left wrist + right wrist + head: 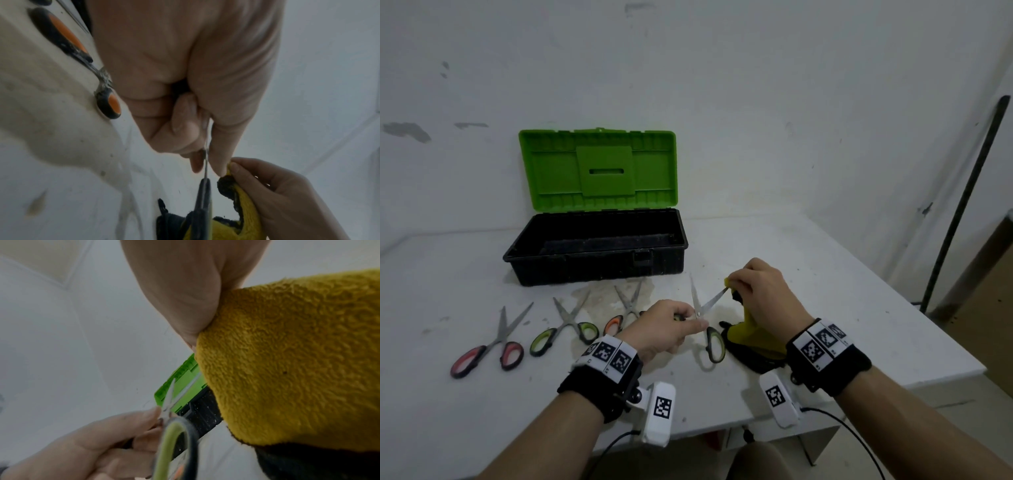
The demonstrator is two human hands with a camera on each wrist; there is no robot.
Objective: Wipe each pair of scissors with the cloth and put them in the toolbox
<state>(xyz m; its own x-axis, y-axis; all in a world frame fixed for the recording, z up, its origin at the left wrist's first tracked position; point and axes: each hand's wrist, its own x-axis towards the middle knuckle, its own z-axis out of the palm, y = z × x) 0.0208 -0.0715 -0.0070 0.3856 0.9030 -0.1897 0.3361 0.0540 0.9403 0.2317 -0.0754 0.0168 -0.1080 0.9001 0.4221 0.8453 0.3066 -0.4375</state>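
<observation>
yellow cloth (751, 337), green toolbox lid (599, 168), black base (599, 263)

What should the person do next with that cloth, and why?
Probably draw the yellow cloth off the blade tip, then wipe the other blade: the right hand pinches cloth around one blade of the open scissors that the left hand holds.

White table (808, 246) with a stained, scuffed top, set against a white wall (722, 85) marked by grey patches of chipped paint. A dark pole (962, 205) leans in the right-hand corner. Brown floor (976, 277) beyond the table's edge.
</observation>
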